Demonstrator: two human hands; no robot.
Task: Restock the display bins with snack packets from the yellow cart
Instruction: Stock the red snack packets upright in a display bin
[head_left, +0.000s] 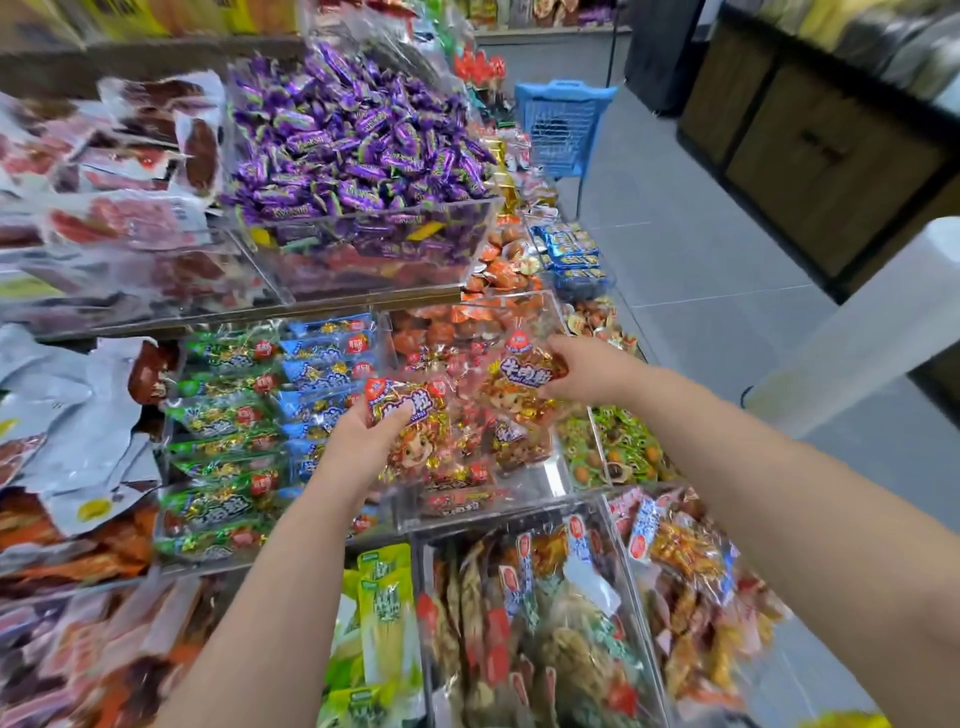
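Head view: left hand (358, 441) and right hand (584, 369) grip red packets (415, 410).

yellow cart (844, 721): perhaps, cut by bottom edge | far shelves (545, 13): blurred

Colours across the display
Purple candies (353, 140), green packets (223, 415), blue packets (324, 371), red-and-gold snack packets (415, 410) printed with a cartoon face, blue basket (563, 130).

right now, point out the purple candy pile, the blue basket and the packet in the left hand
purple candy pile (358, 140): head view, middle of the heap
blue basket (563, 127): head view, its mesh wall
left-hand packet (415, 421): head view, its printed front
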